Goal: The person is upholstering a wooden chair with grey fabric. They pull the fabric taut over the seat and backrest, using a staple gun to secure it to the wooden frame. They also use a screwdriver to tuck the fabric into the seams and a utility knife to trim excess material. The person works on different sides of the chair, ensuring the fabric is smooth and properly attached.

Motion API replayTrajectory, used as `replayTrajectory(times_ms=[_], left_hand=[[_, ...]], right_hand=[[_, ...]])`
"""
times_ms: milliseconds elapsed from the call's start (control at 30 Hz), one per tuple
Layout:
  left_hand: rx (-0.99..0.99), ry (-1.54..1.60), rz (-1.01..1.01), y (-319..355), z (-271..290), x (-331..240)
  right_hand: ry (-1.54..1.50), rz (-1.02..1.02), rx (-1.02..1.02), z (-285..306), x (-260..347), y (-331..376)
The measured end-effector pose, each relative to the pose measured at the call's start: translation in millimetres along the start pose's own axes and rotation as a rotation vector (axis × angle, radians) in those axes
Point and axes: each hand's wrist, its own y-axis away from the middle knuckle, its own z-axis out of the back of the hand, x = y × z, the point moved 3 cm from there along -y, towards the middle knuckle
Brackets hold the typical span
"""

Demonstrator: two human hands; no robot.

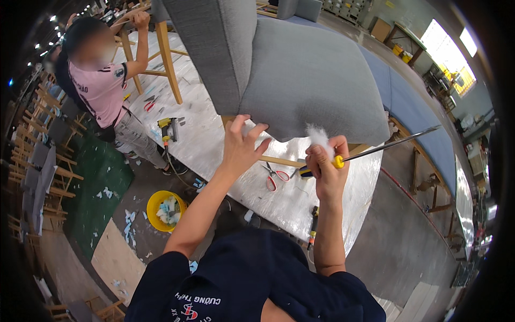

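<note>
Currently, the left hand (242, 147) touches the chair's (316, 75) lower edge, fingers spread; the chair stands just beyond both hands. The right hand (327, 167) grips a screwdriver (370, 151), pinching fluff (318, 137). Scissors (273, 172) lie between the hands.

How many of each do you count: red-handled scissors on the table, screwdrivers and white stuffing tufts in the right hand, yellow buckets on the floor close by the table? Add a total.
Red-handled scissors on the table: 2
Screwdriver in the right hand: 1
White stuffing tuft, same hand: 1
Yellow bucket: 1
Total: 5
</note>
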Motion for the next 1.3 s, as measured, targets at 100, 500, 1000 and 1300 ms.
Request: replayTrajectory(times_ms=[100,500,1000,1300], left_hand=[[-0.212,-0.001,-0.026,5,-29,28],[-0.098,0.171,0.046,-63,-18,58],[0.28,0.418,0.247,-248,-93,204],[0.217,0.648,0.264,-272,-150,262]], right_hand=[[0.073,0.018,0.004,-11,5,-15],[0.276,0.333,0.141,9,-3,-124],[0.126,0.217,-0.227,-88,-114,-263],[0.086,0.18,-0.408,-114,-189,-373]])
